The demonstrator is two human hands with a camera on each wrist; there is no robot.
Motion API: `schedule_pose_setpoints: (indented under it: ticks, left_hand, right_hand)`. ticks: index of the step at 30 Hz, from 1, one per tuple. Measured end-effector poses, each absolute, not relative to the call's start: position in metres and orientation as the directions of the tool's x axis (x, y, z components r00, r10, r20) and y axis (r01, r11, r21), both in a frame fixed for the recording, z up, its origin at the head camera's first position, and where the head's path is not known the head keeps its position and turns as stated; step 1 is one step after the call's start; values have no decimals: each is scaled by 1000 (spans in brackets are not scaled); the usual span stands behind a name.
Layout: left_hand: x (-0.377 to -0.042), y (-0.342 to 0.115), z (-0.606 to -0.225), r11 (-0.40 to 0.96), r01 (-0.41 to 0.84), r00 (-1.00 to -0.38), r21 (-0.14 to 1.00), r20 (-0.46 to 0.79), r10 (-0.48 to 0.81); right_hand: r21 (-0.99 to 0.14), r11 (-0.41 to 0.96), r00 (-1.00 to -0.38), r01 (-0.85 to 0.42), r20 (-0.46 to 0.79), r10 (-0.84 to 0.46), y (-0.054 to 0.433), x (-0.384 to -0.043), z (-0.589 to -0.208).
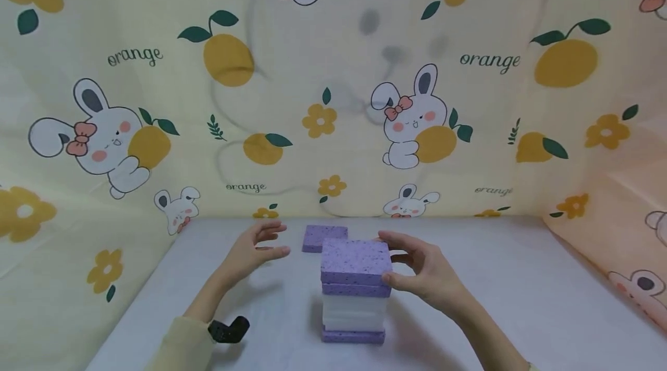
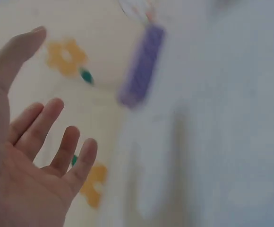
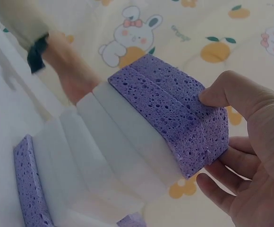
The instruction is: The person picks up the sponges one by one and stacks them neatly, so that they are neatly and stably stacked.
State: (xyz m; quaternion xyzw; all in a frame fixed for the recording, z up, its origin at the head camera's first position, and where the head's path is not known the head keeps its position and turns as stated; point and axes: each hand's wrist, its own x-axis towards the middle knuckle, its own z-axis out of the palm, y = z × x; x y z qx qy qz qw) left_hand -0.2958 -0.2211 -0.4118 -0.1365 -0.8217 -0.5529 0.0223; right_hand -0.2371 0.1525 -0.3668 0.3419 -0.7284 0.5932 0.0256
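A stack stands in the middle of the table: a purple sponge [image 1: 353, 337] at the bottom, several white foam blocks [image 1: 354, 312] above it, then a second purple sponge [image 1: 346, 289] and a top purple sponge [image 1: 356, 258]. My right hand [image 1: 424, 270] holds the top sponge at its right side, thumb on the near edge and fingers toward the far edge. In the right wrist view, the thumb presses that speckled sponge [image 3: 175, 87]. My left hand [image 1: 252, 252] hovers left of the stack with spread fingers and nothing in them.
Another purple sponge [image 1: 324, 235] lies behind the stack, near the back of the white table [image 1: 469, 301]. A printed cloth [image 1: 333, 41] with rabbits and oranges rises behind and along both sides. On my left wrist sits a black band [image 1: 229, 330].
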Motion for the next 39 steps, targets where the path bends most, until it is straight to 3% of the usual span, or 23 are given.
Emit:
schedule_pose_setpoints:
  ticks: [7, 13, 21, 39]
  left_hand:
    - [-341, -233, -439, 411, 142, -978, 901, 62, 200]
    - [-364, -216, -445, 484, 132, -978, 865, 35, 205]
    - [-372, -193, -444, 510, 168, -968, 844, 45, 245]
    - [-380, -189, -456, 504, 155, -960, 850, 9, 280]
  right_hand:
    - [-850, 55, -762, -524, 440, -475, 153, -237, -365]
    - [-849, 68, -767, -524, 436, -470, 154, -237, -364]
    - [-847, 58, -764, -529, 445, -467, 155, -237, -364]
    - [-862, 79, -782, -501, 411, -469, 152, -236, -364]
